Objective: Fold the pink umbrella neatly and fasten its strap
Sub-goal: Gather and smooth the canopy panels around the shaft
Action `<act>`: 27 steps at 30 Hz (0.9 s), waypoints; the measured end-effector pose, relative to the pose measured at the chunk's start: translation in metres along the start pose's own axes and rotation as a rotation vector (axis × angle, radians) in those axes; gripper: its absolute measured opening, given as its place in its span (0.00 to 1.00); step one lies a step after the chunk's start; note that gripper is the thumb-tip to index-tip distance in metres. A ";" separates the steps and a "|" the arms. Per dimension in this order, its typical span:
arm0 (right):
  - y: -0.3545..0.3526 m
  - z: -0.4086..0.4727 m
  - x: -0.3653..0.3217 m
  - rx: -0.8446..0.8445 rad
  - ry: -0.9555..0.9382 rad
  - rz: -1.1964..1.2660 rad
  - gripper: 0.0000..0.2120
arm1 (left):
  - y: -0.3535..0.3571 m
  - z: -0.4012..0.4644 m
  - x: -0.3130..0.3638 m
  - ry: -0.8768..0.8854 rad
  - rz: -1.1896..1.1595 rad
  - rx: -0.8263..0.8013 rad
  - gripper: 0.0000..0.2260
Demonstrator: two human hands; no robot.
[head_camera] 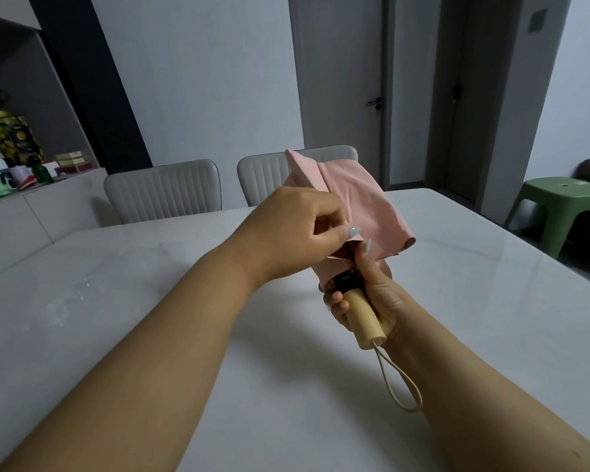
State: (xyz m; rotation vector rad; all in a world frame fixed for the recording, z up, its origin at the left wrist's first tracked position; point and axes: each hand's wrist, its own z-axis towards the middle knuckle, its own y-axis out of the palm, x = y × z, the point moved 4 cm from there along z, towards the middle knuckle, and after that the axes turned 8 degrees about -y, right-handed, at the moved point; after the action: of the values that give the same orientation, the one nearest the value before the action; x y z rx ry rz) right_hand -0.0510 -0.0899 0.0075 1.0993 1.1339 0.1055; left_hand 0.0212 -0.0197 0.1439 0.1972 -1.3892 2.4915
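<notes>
The right hand [365, 294] is gripping the wooden handle [363, 318] with fingers curled round it, holding the pink umbrella [355, 206] above the white table [150, 301], pointing up and away, while the left hand [297, 229] is pinching a canopy fold just above that handle.

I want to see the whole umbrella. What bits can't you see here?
Head view only:
- Fastening strap of the pink fabric umbrella: not visible among the folds.
- Black shaft: mostly hidden by the right hand gripping the pale wooden handle.
- Pinched fabric edge: partly covered by the left hand.
</notes>
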 end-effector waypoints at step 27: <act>0.003 -0.007 -0.012 -0.102 -0.105 0.087 0.30 | 0.075 -0.049 -0.057 -0.971 -1.318 0.058 0.07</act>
State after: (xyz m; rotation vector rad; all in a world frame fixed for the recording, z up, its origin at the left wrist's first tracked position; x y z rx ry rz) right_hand -0.0608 -0.0903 0.0175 1.0516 0.9771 0.1697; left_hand 0.0529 -0.0254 0.0427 1.7935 -0.8300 1.2422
